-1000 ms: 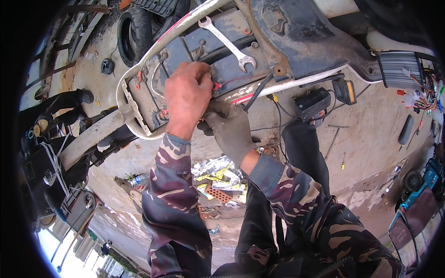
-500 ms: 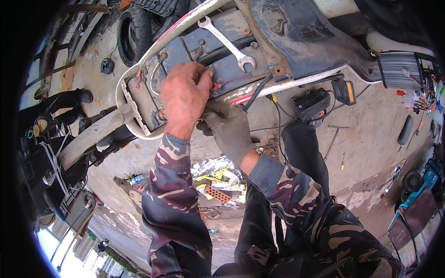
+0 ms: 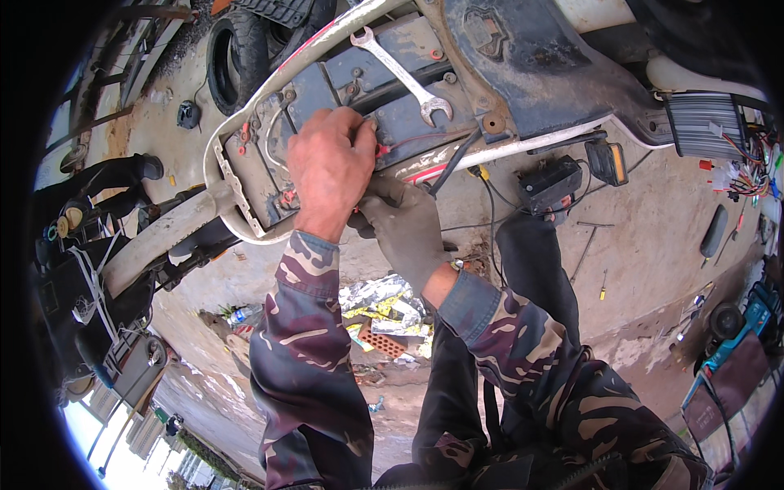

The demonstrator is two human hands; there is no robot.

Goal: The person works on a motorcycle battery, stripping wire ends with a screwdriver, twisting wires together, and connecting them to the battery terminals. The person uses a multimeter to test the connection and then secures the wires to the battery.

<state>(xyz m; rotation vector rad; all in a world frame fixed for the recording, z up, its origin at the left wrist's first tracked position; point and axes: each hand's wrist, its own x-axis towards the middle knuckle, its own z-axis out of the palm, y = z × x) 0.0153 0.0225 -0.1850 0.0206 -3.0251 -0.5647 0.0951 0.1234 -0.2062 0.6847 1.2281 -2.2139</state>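
My bare left hand (image 3: 330, 170) is bent over the near side of a battery compartment in a vehicle's floor, its fingers curled and pinched. What the fingertips hold is hidden beneath the hand. Right beside it, my right hand (image 3: 402, 224) wears a grey glove and is closed at the pale compartment rim (image 3: 433, 169); its grip is hidden too. A thin red wire (image 3: 416, 140) runs from a red terminal (image 3: 381, 150) next to my left thumb. Dark batteries (image 3: 359, 73) fill the compartment. Across them lies a double open-ended wrench (image 3: 400, 75).
A black box with cables (image 3: 551, 186) and a lamp-like block (image 3: 607, 163) lie by my leg. A finned metal box (image 3: 704, 122) trails coloured wires at right. A T-handled tool (image 3: 585, 249) and a screwdriver (image 3: 603, 286) lie on the ground. Tyres (image 3: 224, 69) stand at far left.
My left hand has shifted very slightly to the right, with its fingers still curled. My right hand and the wrench stay in nearly the same place.
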